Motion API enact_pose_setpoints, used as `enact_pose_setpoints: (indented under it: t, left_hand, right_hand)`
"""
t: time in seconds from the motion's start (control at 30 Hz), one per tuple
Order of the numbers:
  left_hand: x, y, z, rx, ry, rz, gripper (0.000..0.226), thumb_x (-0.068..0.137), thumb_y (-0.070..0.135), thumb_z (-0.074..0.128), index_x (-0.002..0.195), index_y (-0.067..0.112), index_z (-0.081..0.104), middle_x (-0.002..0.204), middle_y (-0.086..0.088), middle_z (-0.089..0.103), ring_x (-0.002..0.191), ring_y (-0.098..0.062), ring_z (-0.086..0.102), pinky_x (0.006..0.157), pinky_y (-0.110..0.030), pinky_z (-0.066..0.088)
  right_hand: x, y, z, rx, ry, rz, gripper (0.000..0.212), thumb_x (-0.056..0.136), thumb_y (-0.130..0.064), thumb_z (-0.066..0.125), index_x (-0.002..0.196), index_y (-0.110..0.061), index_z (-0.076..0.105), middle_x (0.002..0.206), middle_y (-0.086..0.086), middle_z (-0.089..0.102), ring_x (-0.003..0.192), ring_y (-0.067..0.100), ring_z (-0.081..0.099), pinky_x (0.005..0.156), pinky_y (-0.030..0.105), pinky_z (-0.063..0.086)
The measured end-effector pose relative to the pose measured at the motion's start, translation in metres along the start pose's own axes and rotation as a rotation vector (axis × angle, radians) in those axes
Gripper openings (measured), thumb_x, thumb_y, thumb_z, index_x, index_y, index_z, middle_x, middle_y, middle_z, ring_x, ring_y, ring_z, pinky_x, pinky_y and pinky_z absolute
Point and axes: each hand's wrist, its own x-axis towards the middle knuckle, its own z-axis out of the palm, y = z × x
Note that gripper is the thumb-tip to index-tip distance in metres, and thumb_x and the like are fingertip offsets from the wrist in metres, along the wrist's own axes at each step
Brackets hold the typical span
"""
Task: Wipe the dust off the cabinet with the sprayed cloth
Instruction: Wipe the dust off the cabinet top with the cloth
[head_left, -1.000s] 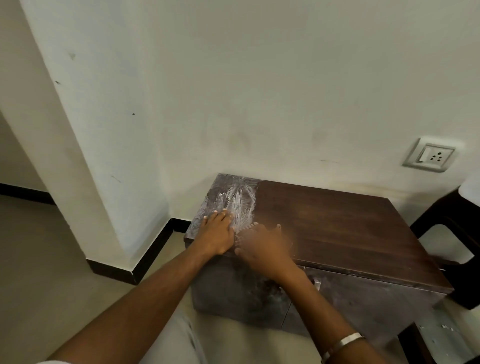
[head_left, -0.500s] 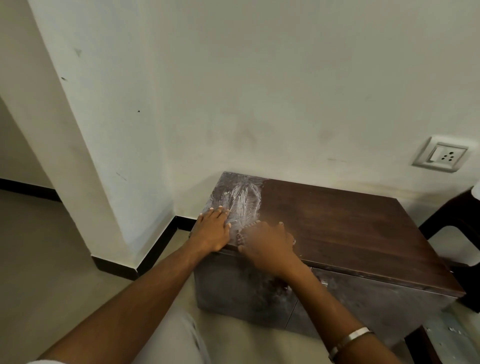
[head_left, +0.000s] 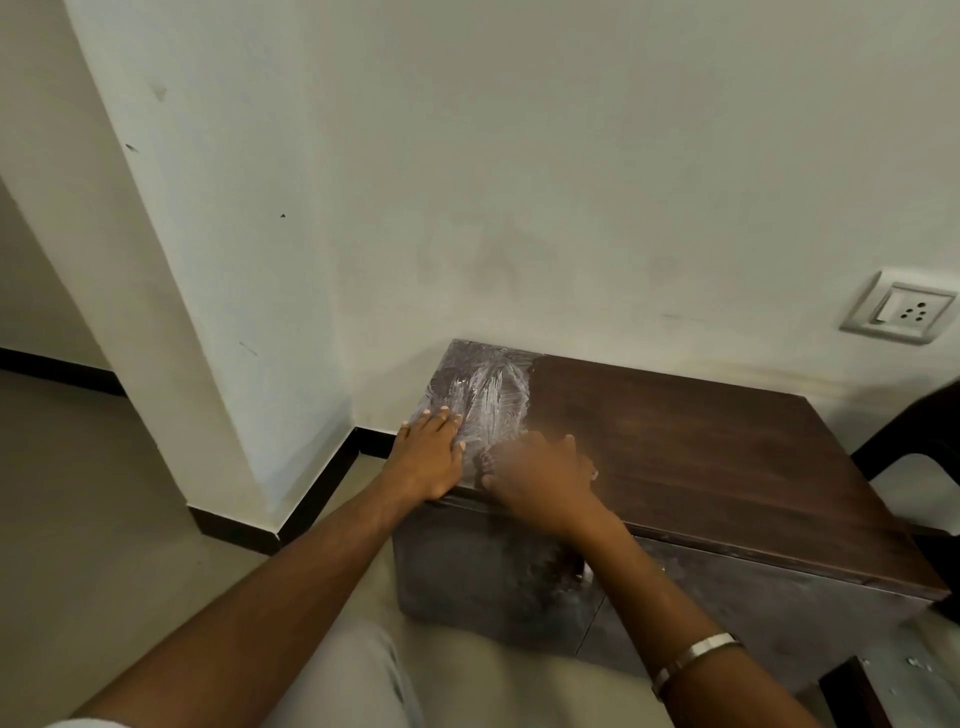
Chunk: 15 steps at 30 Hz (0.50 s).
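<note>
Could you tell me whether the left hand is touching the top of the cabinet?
Touching. In the head view the left hand lies flat, fingers straight, on the dusty left end of the cabinet top.

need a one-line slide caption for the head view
Both hands, left hand and right hand, flat on the cabinet top beside streaked white dust; no cloth visible.

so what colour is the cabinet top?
Dark brown wood grain on the cabinet top, whitish-grey dust streaks at its left end; head view.
</note>
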Motion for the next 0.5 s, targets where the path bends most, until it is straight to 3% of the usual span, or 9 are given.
enact_pose_setpoints:
  t: [0.3, 0.5]
  left_hand:
    - [0.005, 0.000, -0.002, -0.003, 0.002, -0.013, 0.054, 0.103, 0.035, 0.026, 0.153, 0.020, 0.017, 0.162, -0.002, 0.010, 0.149, -0.024, 0.006, 0.121, -0.044, 0.007]
    - [0.008, -0.001, -0.004, -0.010, 0.000, -0.004, 0.053, 0.103, 0.035, 0.026, 0.153, 0.019, 0.017, 0.162, -0.002, 0.010, 0.149, -0.024, 0.006, 0.120, -0.045, 0.007]
  right_hand:
    - [0.009, -0.005, 0.008, -0.011, 0.025, -0.038, 0.059, 0.086, -0.072, 0.037, 0.137, -0.043, 0.037, 0.146, -0.008, 0.029, 0.137, 0.038, 0.014, 0.108, 0.062, 0.014]
    - [0.028, -0.006, -0.001, -0.012, 0.025, 0.067, 0.055, 0.088, -0.067, 0.041, 0.137, -0.041, 0.039, 0.145, -0.005, 0.030, 0.133, 0.035, 0.020, 0.106, 0.057, 0.018]
